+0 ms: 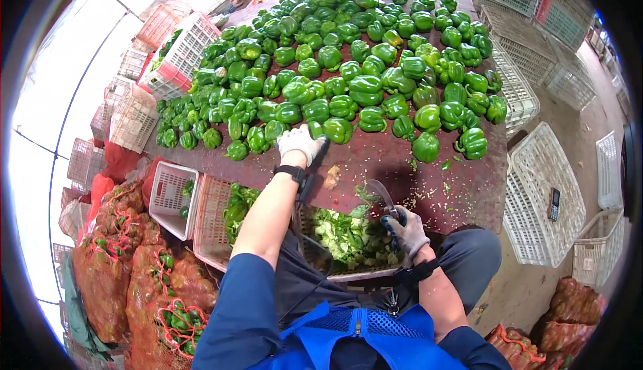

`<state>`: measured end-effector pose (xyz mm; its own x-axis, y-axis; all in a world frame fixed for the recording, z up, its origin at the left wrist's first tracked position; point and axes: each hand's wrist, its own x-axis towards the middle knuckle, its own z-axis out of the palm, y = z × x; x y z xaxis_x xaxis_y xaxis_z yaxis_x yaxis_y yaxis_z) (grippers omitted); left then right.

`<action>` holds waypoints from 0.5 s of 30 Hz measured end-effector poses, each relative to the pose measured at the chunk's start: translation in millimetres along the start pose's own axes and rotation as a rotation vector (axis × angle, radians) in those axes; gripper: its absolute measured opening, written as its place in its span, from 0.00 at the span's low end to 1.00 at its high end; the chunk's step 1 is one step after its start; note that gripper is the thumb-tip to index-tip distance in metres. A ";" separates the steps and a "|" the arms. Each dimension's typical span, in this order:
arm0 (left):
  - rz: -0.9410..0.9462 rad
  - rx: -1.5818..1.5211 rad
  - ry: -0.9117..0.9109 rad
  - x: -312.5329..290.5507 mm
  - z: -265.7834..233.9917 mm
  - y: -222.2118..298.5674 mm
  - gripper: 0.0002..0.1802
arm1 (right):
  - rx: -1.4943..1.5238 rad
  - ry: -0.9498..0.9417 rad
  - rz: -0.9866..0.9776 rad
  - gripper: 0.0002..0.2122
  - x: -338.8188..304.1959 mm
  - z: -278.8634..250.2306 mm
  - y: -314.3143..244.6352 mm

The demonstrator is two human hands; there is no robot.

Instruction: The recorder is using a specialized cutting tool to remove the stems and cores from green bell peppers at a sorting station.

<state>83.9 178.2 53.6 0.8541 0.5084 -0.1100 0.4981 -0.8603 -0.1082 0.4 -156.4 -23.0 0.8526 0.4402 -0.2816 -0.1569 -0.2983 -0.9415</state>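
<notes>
Your gloved left hand (pixel 299 145) reaches beyond the far left of the trimmings crate (pixel 362 275), fingers at the near edge of the pepper heap (pixel 366 91); I cannot tell whether that grip has closed on anything. Just right of it, beyond the crate, lies one green bell pepper (pixel 338 130) (so blocky that no long axis stands out). Farther right, your curved knife (pixel 384 192) has its blade over the counter (pixel 375 156), past the crate's far right, tip away from you and leftward. Your right hand (pixel 407 231), beside the crate's right end, grips the handle; your left is nearer that pepper.
</notes>
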 end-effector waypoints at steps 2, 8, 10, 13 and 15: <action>-0.002 -0.003 -0.041 9.9 -4.3 6.9 0.37 | 0.015 0.008 0.021 0.18 -0.9 -1.9 -1.6; -0.076 -0.336 0.134 11.8 7.8 -4.8 0.30 | 0.095 0.088 -0.049 0.17 4.9 -1.4 13.0; -0.092 -0.565 0.235 -5.4 4.0 -9.4 0.27 | 0.174 0.059 0.071 0.18 1.2 -5.2 -6.8; 0.063 -1.046 0.219 -45.4 16.5 0.8 0.19 | 0.199 0.129 -0.100 0.19 4.4 -1.2 3.2; 0.023 -1.371 -0.068 -87.0 23.4 22.3 0.20 | 0.149 0.116 -0.127 0.22 3.6 -0.4 -2.0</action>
<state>17.1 115.7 37.6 0.8751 0.4600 -0.1503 0.2650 -0.1956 0.9442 4.0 -154.6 -22.1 0.9204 0.3635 -0.1441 -0.1094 -0.1144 -0.9874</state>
